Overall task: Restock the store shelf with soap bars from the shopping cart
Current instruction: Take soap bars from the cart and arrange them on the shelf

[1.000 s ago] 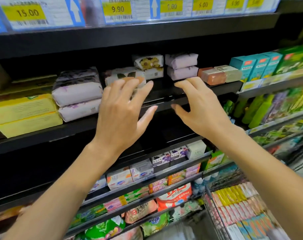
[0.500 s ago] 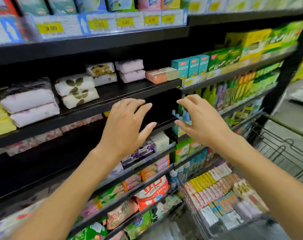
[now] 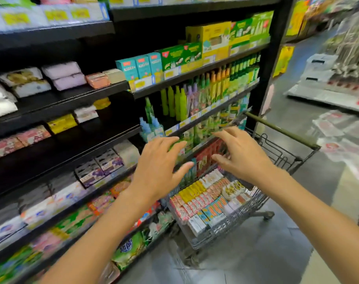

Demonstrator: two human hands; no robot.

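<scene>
Above the shopping cart point(image 3: 281, 152), the left hand point(image 3: 158, 169) and right hand point(image 3: 242, 156) hover with fingers spread, holding nothing. Soap bars point(image 3: 207, 199) fill the basket in tight rows, so plenty looks left to move, I judge. Wrapped bars already sit on the store shelf point(image 3: 76, 97), which has bare gaps beside them

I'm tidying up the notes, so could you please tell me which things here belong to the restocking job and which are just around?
Job: cart, soap bars in it, soap shelf, both empty hands.
Just around: green bottles, teal boxes, price tags.
</scene>
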